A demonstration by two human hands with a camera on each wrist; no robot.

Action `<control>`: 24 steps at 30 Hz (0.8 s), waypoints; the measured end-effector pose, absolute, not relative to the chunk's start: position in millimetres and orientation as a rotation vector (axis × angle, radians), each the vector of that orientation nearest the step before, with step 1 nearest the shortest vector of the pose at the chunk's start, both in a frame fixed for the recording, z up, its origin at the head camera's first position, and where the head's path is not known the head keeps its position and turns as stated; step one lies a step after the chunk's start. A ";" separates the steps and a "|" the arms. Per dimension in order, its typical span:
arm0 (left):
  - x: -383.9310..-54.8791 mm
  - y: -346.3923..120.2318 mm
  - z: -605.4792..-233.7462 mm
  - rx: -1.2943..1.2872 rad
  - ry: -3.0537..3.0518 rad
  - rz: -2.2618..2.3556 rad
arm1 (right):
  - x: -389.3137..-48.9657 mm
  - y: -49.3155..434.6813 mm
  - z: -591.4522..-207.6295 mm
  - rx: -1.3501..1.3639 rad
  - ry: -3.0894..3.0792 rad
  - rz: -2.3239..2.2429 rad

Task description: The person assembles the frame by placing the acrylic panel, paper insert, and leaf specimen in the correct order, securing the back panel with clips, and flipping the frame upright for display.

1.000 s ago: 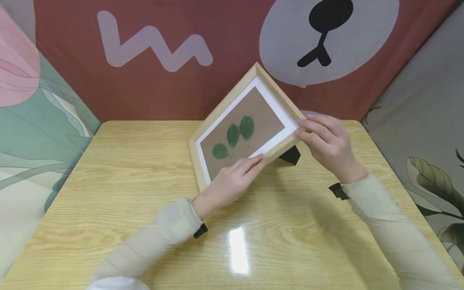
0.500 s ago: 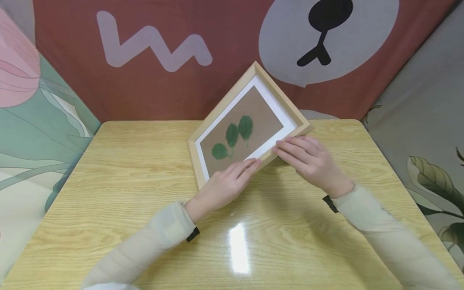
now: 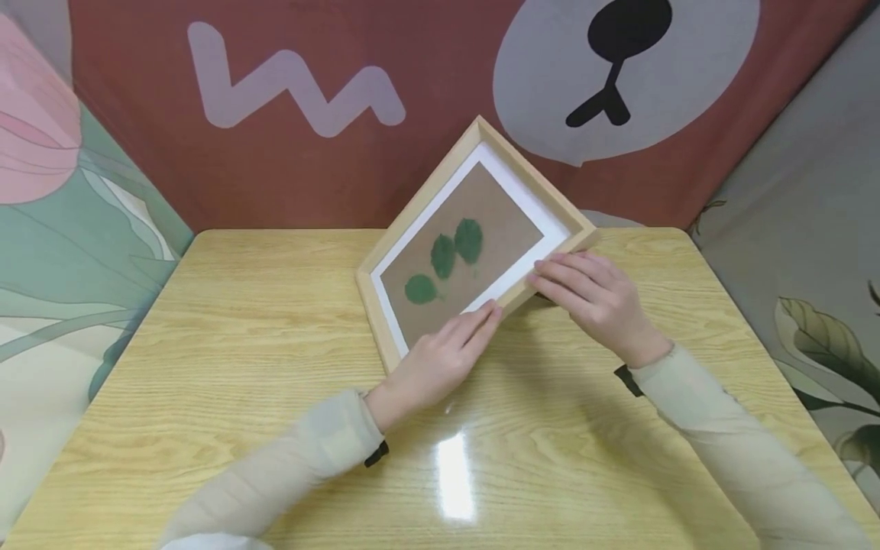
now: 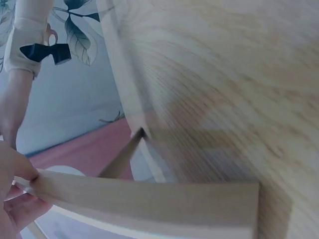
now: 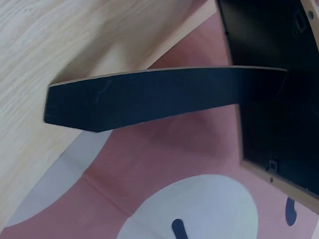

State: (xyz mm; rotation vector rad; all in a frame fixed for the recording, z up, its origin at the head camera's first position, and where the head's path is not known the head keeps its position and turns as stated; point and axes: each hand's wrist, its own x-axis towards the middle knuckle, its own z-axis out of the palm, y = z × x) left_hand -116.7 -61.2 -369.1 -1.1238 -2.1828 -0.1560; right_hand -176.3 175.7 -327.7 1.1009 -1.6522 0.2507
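A picture frame [image 3: 421, 197] of pale wood stands tilted on one corner, with a white mat and green leaves [image 3: 443, 256] on brown backing. My left hand [image 3: 440, 359] holds its lower right side, fingers over the front; the left wrist view shows thumb and fingers pinching the wooden edge [image 4: 149, 201]. Further up that same side, my right hand [image 3: 598, 302] grips the frame, fingers on the front and thumb hidden behind. In the right wrist view a black support leg [image 5: 149, 99] sticks out from the black back panel [image 5: 279, 139]; the right hand is out of that view.
A wood-grain table [image 3: 227, 321] lies under the frame. Behind it hangs a red printed cloth [image 3: 289, 168]. Patterned cloth walls flank the left and right sides. Light glares off the tabletop near the front.
My right hand has slid from the frame's right corner down along its lower edge, toward my left hand. The support leg, seen earlier below the corner, is now mostly hidden. The frame barely moved.
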 end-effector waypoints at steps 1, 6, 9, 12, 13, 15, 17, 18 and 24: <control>-116.7 -59.5 -369.3 -1.131 -2.184 -0.157 | -178.0 176.3 -327.7 1.092 -1.644 0.262; -117.0 -51.4 -371.4 -1.162 -2.198 -0.161 | -187.5 179.9 -329.9 1.047 -1.622 0.325; -116.8 -47.1 -372.7 -1.166 -2.202 -0.142 | -193.1 181.8 -331.8 1.035 -1.630 0.354; -116.6 -43.3 -373.2 -1.161 -2.205 -0.114 | -198.3 184.0 -333.4 1.029 -1.650 0.376; -116.6 -42.0 -373.2 -1.160 -2.208 -0.110 | -200.0 184.6 -333.9 1.028 -1.655 0.382; -116.9 -39.6 -373.5 -1.162 -2.220 -0.110 | -203.3 185.7 -334.9 1.023 -1.665 0.389; -117.5 -37.1 -373.5 -1.169 -2.236 -0.118 | -206.6 186.8 -335.6 1.019 -1.674 0.389; -118.0 -35.7 -373.7 -1.174 -2.246 -0.126 | -208.3 187.3 -335.9 1.017 -1.680 0.388; -121.6 -28.6 -375.0 -1.184 -2.266 -0.116 | -217.8 189.5 -336.9 1.005 -1.720 0.393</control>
